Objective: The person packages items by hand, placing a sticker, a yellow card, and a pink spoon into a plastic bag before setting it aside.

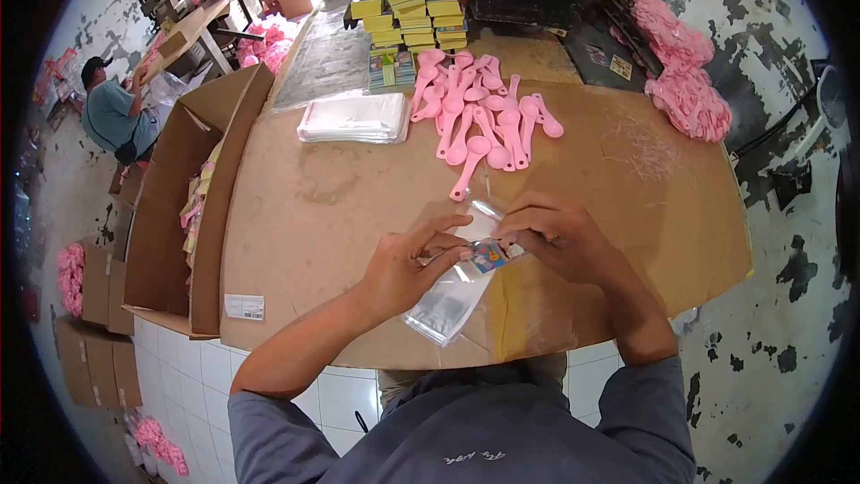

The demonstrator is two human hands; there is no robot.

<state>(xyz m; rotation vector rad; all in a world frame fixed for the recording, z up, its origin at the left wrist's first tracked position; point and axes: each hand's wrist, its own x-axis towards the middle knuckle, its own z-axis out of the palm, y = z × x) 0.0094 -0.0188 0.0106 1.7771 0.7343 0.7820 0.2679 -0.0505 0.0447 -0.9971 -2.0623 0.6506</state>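
Here, left hand [408,267] and right hand [560,237] both pinch the clear bag [445,306] and card [491,256], pink spoons [479,116] just beyond.

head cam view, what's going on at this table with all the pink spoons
A person holds a clear plastic bag over the cardboard-covered table. The left hand grips the bag, and the right hand pinches a small colourful card at its mouth. Beyond lie a pile of pink spoons, a stack of clear bags and stacked small boxes. An open cardboard box stands at the left, and another person sits beyond it.
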